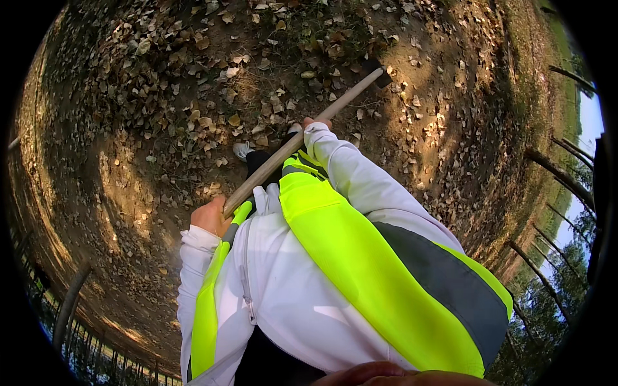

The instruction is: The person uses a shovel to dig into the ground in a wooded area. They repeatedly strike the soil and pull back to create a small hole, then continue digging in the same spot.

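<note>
A hoe with a long pale wooden handle (277, 159) slants across the front of my body, from low left to upper right. Its dark blade (383, 77), at the far end, is over the leafy ground and partly lost in shadow. Near the butt end, my left hand (211, 217) is closed round the handle. Farther up, beyond the middle of the handle, my right hand (315, 122) grips it, the fingers mostly hidden by the wood and the white cuff. Both my arms wear white sleeves, under a yellow and grey vest (335, 225).
Dry fallen leaves (206, 122) cover brown soil, with patches of sun and shade. My shoes (242, 151) stand just beyond the handle. Tree trunks (559, 170) rise at the right, and another trunk (69, 302) stands at the lower left.
</note>
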Demonstrator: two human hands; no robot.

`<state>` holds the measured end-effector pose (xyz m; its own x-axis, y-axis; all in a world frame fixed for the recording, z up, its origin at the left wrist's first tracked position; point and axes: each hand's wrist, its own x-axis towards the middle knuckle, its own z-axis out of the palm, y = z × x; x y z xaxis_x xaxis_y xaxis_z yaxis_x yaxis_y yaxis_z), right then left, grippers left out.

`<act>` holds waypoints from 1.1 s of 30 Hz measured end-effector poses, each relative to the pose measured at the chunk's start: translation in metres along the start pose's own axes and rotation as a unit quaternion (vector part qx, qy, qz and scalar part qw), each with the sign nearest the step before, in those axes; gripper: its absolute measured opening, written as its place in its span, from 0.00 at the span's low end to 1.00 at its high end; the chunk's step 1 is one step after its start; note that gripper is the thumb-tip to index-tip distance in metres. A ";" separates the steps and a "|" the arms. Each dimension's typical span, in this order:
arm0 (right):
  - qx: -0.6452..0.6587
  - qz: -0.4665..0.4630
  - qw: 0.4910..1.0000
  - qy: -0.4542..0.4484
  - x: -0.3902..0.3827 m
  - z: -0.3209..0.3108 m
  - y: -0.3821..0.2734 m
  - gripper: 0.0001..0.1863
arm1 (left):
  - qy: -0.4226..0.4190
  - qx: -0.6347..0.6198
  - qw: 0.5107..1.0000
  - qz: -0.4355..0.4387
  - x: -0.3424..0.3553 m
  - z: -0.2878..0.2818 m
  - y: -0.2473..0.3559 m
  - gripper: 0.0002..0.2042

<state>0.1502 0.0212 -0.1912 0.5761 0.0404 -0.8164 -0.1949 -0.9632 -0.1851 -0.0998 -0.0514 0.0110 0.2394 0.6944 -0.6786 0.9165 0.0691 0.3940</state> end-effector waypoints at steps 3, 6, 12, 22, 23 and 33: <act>0.016 0.018 1.000 0.020 0.000 -0.005 -0.021 0.29 | -0.010 0.026 1.000 0.015 0.030 0.012 0.015 0.13; -0.031 0.049 0.997 0.046 0.002 0.004 -0.030 0.30 | -0.015 0.036 0.999 0.011 0.032 0.008 0.020 0.14; -0.143 0.036 0.988 -0.049 0.060 0.102 0.075 0.30 | -0.052 0.112 0.992 -0.038 -0.021 -0.015 -0.002 0.12; -0.077 -0.013 0.997 -0.023 -0.021 0.003 0.001 0.27 | 0.001 0.063 0.998 0.005 0.001 0.011 0.001 0.14; -0.057 -0.003 0.998 -0.016 -0.024 -0.004 -0.011 0.25 | 0.000 0.062 0.998 0.002 0.004 0.010 0.009 0.14; -0.236 -0.080 0.958 -0.140 -0.055 0.048 0.042 0.36 | 0.009 0.109 0.993 -0.052 -0.065 -0.026 0.001 0.09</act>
<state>0.0725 -0.0084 -0.1806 0.3208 0.2031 -0.9251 0.2961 -0.9493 -0.1058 -0.1229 -0.0781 0.0713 0.1358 0.7046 -0.6965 0.9839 -0.0135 0.1781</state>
